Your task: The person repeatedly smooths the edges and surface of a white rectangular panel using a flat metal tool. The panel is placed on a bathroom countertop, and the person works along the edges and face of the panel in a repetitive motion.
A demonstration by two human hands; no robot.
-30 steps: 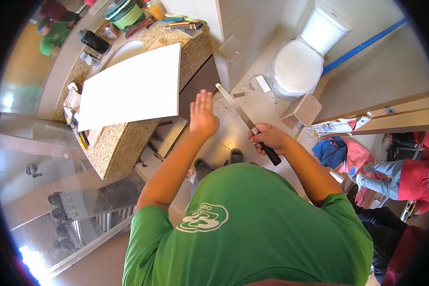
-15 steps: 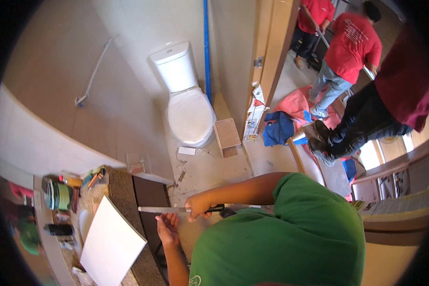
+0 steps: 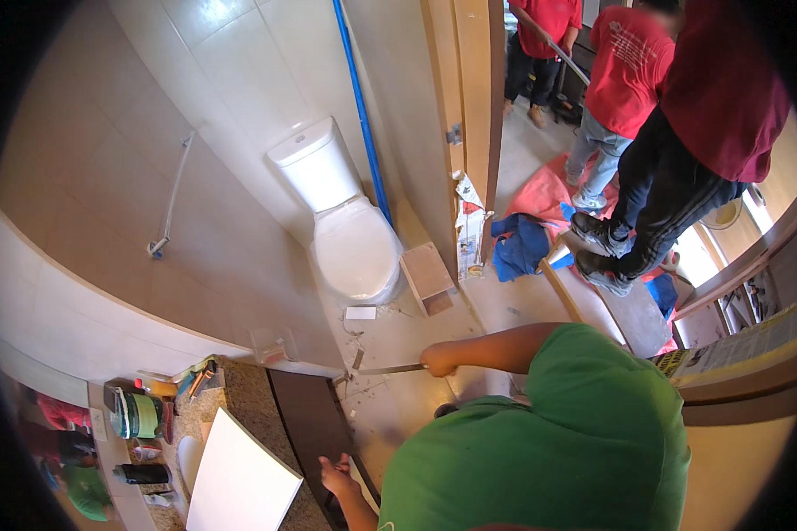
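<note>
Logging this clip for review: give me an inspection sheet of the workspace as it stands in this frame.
Surface: speckled stone countertop with a dark front panel; dusty tiled floor below.
Job's things: long flat metal blade in the right hand; white tile lying on the countertop.
Clutter: green tape roll, dark can and small tools on the counter; small wooden box and debris on the floor.
Hands: right hand closed on the blade's handle; left hand open by the panel's edge, fingers spread.
Cables: blue pipe up the wall; white hose.
Surroundings: white toilet, wooden door frame, people in red shirts outside.
</note>
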